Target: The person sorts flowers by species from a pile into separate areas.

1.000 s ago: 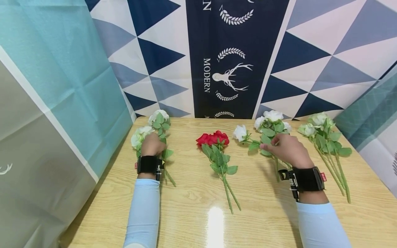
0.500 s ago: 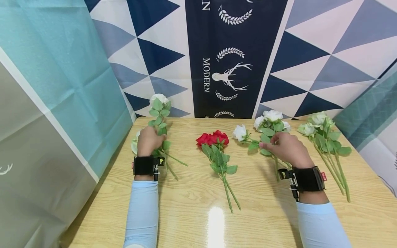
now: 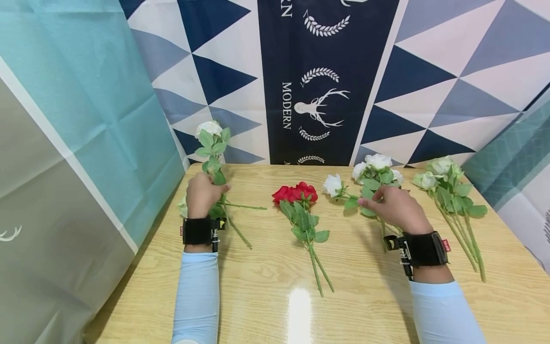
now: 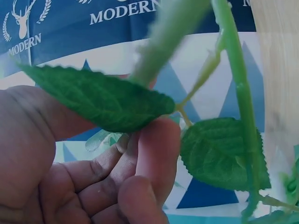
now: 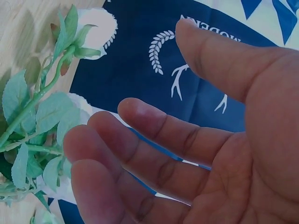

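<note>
My left hand (image 3: 203, 195) pinches the stem of a white rose (image 3: 209, 128), its bloom raised above the table's back edge. In the left wrist view a toothed leaf (image 4: 98, 99) partly hides the pinch, and a thick green stem (image 4: 175, 35) rises behind it. Below that hand a pale green-white rose (image 3: 183, 207) is mostly covered. My right hand (image 3: 397, 208) hovers over several white roses (image 3: 378, 161), one of them a single white rose (image 3: 333, 185) pointing left. The right wrist view shows the fingers loosely bent, thumb apart, with nothing between them.
Red roses (image 3: 294, 192) with crossed stems lie mid-table, between the hands. At the right lie several pale green roses (image 3: 440, 166). The wooden table (image 3: 253, 296) meets a patterned cloth (image 3: 315, 48) behind and a teal-grey cloth (image 3: 107, 110) on the left.
My left hand has lifted the white rose; its bloom has risen from the table and tilted slightly left, and the hand has moved a little away and left. The right hand is nearly still.
</note>
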A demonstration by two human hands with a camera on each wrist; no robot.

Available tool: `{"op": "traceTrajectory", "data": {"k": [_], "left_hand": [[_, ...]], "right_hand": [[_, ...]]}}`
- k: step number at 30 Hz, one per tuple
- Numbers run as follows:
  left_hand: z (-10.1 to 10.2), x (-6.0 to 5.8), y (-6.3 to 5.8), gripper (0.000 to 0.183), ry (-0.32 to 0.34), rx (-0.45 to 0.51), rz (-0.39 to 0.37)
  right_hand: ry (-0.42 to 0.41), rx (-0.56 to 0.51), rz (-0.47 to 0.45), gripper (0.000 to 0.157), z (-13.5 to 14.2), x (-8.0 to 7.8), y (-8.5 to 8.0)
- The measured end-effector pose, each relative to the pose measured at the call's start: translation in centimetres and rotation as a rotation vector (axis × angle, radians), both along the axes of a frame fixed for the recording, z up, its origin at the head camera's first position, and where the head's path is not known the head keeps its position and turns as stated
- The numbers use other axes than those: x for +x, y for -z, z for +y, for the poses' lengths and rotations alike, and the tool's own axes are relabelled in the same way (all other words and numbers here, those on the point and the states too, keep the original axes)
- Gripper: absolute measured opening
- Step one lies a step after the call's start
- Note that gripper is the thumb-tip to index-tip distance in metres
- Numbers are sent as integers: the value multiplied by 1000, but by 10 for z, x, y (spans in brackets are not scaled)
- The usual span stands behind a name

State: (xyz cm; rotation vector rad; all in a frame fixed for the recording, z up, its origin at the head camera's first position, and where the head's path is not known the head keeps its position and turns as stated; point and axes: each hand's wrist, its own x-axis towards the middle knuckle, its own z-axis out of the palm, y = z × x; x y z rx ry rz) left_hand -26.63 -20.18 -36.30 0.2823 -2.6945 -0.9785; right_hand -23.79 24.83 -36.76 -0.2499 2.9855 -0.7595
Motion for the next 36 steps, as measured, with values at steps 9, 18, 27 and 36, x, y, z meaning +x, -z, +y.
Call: {"op": "traceTrajectory", "data": {"k": [9,18,27,36], "left_hand": [[-2,6,-14,55,-32,3,7],[-4,15,-24,42,-39,29,117],[-4,23,-30,32,-3,49,201],[-5,27,-32,24,7,112,173]], "right_hand": [[-7,2,-24,66,-2,-1,-1],[-12,4,-39,66,-2,0,-2],[-25,5,-49,71,-2,-2,-2],[-36,16,-47,71,-2,-3,-1]]}}
